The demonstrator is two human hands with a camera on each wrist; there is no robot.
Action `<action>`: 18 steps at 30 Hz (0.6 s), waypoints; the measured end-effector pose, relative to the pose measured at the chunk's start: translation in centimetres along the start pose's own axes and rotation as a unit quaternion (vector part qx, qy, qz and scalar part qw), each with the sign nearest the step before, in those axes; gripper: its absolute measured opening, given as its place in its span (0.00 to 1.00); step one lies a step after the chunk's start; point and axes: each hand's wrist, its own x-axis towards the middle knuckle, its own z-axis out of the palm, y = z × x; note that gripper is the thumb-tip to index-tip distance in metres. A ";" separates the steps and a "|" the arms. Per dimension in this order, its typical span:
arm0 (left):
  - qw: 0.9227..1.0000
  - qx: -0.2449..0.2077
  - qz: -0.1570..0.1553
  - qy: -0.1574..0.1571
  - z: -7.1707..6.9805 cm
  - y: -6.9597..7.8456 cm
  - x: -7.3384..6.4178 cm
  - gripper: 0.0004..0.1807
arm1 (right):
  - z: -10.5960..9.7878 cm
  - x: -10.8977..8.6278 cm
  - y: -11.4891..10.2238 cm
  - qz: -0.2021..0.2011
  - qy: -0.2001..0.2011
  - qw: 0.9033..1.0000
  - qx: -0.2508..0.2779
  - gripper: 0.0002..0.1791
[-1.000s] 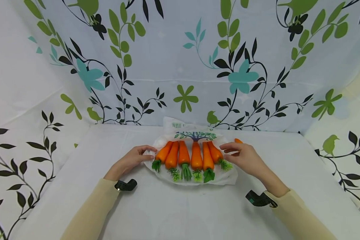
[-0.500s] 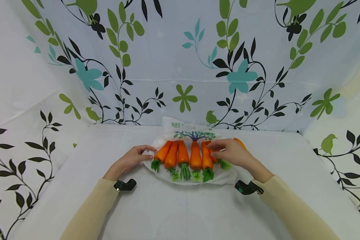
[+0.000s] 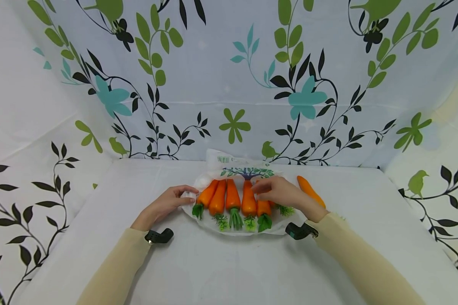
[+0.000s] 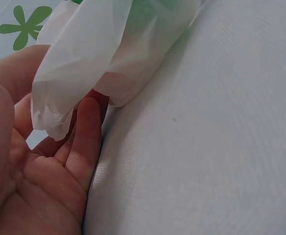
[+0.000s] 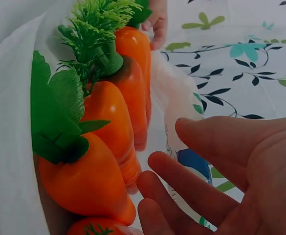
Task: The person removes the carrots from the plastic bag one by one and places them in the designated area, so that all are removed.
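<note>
Several orange carrots (image 3: 233,195) with green tops lie side by side on a white plastic bag (image 3: 203,179) printed with a tree. At the bag's left side, my left hand (image 3: 167,204) grips its edge. The left wrist view shows the plastic (image 4: 77,63) between thumb and fingers. My right hand (image 3: 278,190) hovers over the carrots at the right end, partly covering them. In the right wrist view its fingers (image 5: 196,183) are spread and hold nothing, close beside the carrots' narrow ends (image 5: 128,213).
One more carrot (image 3: 310,191) lies apart on the white table (image 3: 233,267), right of the bag, with its top behind the right sleeve (image 3: 351,245). A leaf-patterned cloth (image 3: 198,76) hangs along the back and sides.
My right hand has moved left from the bag's right edge across the rightmost carrots, uncovering the separate carrot. The left hand and the carrots stay in place.
</note>
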 end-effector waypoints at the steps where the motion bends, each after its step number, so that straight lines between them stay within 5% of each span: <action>1: 1.000 -0.001 0.000 0.000 0.0 0.0 0.0 0.19 | 0.0 0.1 0.0 -0.002 -0.004 1.000 0.001 0.16; 18: 1.000 0.002 0.018 0.001 0.0 -0.2 0.1 0.19 | 1.3 1.7 -0.6 0.003 -0.028 0.997 -0.070 0.18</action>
